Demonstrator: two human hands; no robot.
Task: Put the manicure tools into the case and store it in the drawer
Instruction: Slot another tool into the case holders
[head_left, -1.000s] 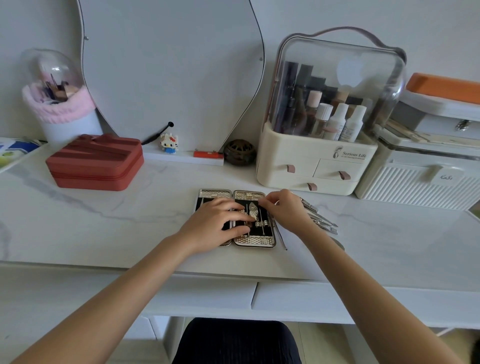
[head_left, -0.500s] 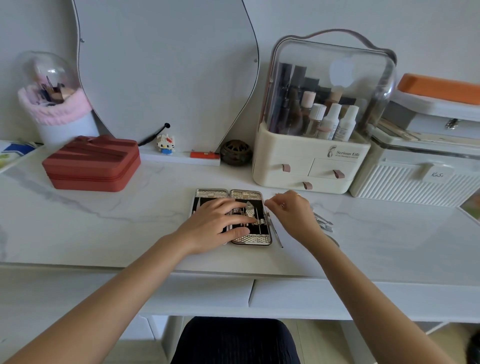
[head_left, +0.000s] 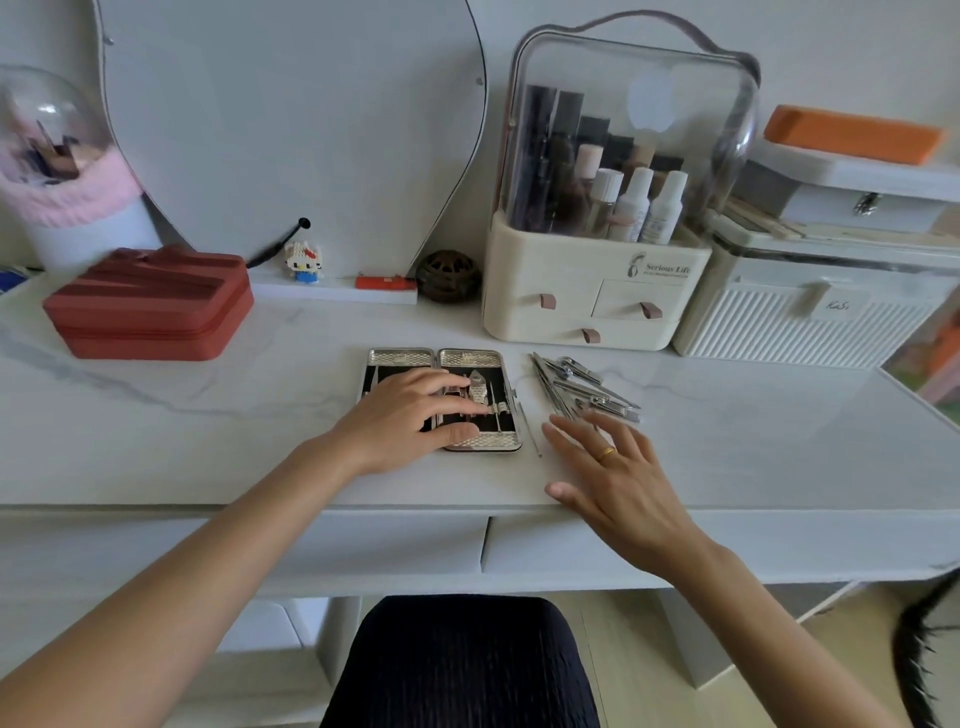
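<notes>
Right hand (head_left: 618, 483) has come off the case (head_left: 441, 402) since half a second ago; it was at the case's right edge, now it hangs flat just short of the loose tools (head_left: 582, 387); grip wide, fingers spread, holding nothing. Left hand (head_left: 410, 415) hasn't moved; palm down across the open case, fingertips on the tools already seated in the right half; it pins the case down, grips nothing.

Case lies open on the desk (head_left: 208, 431), both halves flat, near the front edge; several metal tools in its right half, left half mostly hidden under the hand. Loose tools piled just right of the case, apart from it; one thin pick (head_left: 530, 434) lies alone beside the case edge.

Read: one tool just seated, right hand going back for the next; packing is partway, pile still sizeable. Case not shut; desk drawers (head_left: 571, 540) below the front edge closed; storing not started.
</notes>
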